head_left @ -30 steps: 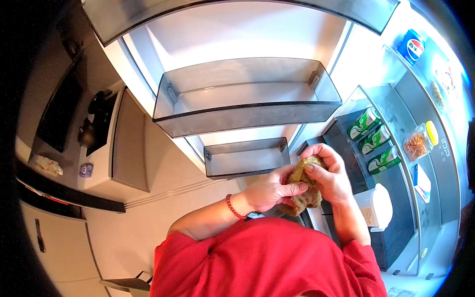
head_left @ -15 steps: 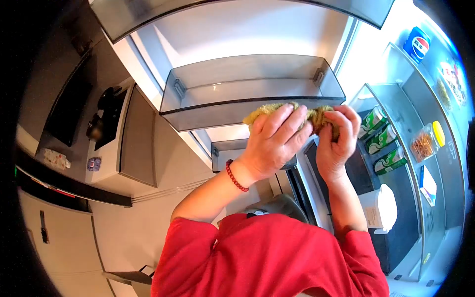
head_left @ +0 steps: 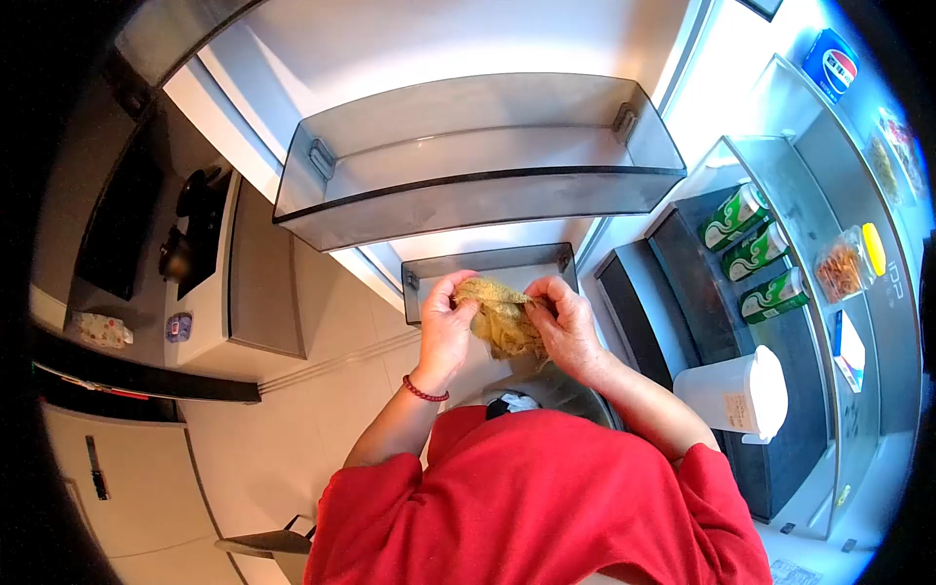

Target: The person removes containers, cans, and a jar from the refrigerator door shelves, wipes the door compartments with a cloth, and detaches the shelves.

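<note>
A crumpled yellow-green cloth (head_left: 504,322) hangs between my two hands, in front of my chest. My left hand (head_left: 448,327), with a red bead bracelet on the wrist, pinches the cloth's left edge. On the opposite side, my right hand (head_left: 565,327) grips its upper right corner between thumb and fingers. Behind the cloth is the lower door bin (head_left: 487,259) of the open fridge. Above it sits the larger grey transparent door bin (head_left: 478,195), apart from both hands.
Fridge shelves at right hold several green cans (head_left: 751,249), a yellow-lidded jar (head_left: 846,265), a blue Pepsi box (head_left: 829,66) and a white lidded container (head_left: 731,392). At left stands a counter (head_left: 263,283) with a dark stove (head_left: 203,234).
Both hands have come down from the larger door bin toward my body. The cloth, bunched up before, now hangs looser between them.
</note>
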`<state>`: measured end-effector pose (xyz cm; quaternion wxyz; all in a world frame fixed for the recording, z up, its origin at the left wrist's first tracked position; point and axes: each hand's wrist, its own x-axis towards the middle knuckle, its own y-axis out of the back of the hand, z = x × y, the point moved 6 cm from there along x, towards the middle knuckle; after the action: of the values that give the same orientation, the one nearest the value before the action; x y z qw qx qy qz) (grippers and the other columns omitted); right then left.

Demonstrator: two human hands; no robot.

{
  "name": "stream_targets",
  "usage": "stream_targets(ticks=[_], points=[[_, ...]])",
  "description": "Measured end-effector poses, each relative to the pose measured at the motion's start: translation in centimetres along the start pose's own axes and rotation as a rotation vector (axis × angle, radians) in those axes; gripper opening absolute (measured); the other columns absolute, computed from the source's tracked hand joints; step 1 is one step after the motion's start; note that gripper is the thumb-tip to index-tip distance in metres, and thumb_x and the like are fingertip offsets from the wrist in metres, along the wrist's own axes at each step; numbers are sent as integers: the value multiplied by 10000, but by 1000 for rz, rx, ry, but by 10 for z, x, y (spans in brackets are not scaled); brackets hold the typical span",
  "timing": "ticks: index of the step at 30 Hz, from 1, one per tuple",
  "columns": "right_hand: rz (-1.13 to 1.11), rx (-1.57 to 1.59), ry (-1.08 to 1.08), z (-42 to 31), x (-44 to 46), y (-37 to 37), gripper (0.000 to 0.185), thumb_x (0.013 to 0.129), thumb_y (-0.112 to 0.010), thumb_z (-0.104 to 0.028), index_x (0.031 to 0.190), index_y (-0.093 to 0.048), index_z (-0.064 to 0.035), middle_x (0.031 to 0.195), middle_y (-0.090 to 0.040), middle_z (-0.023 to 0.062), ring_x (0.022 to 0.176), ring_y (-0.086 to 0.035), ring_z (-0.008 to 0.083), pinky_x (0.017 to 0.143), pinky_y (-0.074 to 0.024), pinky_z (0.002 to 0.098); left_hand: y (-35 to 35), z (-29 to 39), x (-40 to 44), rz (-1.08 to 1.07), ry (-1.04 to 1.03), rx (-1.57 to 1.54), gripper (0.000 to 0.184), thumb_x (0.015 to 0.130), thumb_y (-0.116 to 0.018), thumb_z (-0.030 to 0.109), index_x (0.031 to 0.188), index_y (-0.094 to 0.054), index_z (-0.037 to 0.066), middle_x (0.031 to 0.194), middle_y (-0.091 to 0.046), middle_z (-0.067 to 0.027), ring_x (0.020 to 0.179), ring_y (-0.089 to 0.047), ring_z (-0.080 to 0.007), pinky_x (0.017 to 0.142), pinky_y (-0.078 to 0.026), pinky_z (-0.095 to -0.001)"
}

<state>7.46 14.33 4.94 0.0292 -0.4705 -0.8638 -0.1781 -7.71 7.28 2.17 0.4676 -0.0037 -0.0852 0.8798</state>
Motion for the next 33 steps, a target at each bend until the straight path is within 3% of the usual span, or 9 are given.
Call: stream_targets(ticks=[3, 5, 7, 9, 12, 19, 21, 26, 33], points=[[16, 162, -79, 8, 5, -2, 132, 791, -547, 37, 913, -536, -11, 771, -572, 121, 720, -582, 219, 680, -466, 304, 0, -3, 0, -23, 48, -61, 336, 763, -499, -115, 1076, -540, 1, 992, -574, -41, 924, -534, -115, 833, -426, -250], [51, 281, -138, 9, 11, 1, 141, 789, -540, 49, 916, -534, -14, 792, -569, 118, 742, -580, 213, 691, -464, 302, -3, 28, 0, 31, -231, 36, 330, 750, -522, -88, 1067, -544, 1, 1011, -565, -55, 952, -531, -137, 845, -424, -270], [142, 51, 241, -12, 16, 11, 177, 766, -537, 79, 917, -532, -15, 844, -553, 116, 785, -566, 234, 715, -454, 298, -2, 46, 1, 52, -485, 223, 347, 719, -547, -65, 1060, -545, 2, 1038, -554, -110, 983, -536, -210, 864, -422, -317], [140, 4, 309, -6, 21, 16, 211, 728, -535, 89, 913, -541, -12, 898, -552, 138, 845, -556, 292, 746, -456, 333, -14, 65, -6, -9, -717, 664, 363, 697, -566, -34, 1058, -543, -3, 1054, -535, -161, 1003, -524, -300, 885, -415, -360], [-17, -527, 174, 44, 21, 17, 210, 700, -564, 20, 908, -574, -8, 953, -580, 176, 941, -529, 370, 816, -438, 415, -9, 23, 3, -207, -461, 842, 389, 713, -585, 40, 1097, -536, -5, 1099, -527, -193, 1033, -509, -352, 909, -408, -381], [-121, -495, 60, 89, 12, 16, 177, 719, -547, -14, 889, -593, -7, 923, -595, 192, 903, -554, 367, 802, -449, 425, -9, -33, 48, -543, -216, 922, 365, 751, -600, 92, 1101, -549, 3, 1166, -526, -186, 1090, -491, -354, 926, -408, -380], [-159, -498, 62, 97, 18, 8, 170, 726, -552, -43, 886, -603, -12, 924, -601, 194, 906, -567, 359, 805, -455, 420, -27, -59, 56, -848, -155, 939, 396, 755, -602, 111, 1129, -537, -1, 1167, -520, -206, 1090, -494, -348, 934, -403, -372], [-553, -670, -60, 121, 40, -16, 217, 711, -522, -77, 900, -620, -30, 876, -624, 204, 869, -596, 352, 786, -469, 423, -42, -137, 64, -989, 109, 1383, 482, 736, -617, 142, 1204, -541, 227, 1397, -246, -245, 1182, -349, -476, 1030, -297, -454], [-827, -792, -280, 161, 57, -39, 257, 732, -498, -58, 941, -642, -15, 956, -618, 222, 940, -587, 346, 815, -463, 396, -92, -150, 69, -1025, -336, 989, 458, 768, -577, 122, 1210, -500, 32, 1342, -336, -256, 1230, -339, -387, 1035, -289, -389]])
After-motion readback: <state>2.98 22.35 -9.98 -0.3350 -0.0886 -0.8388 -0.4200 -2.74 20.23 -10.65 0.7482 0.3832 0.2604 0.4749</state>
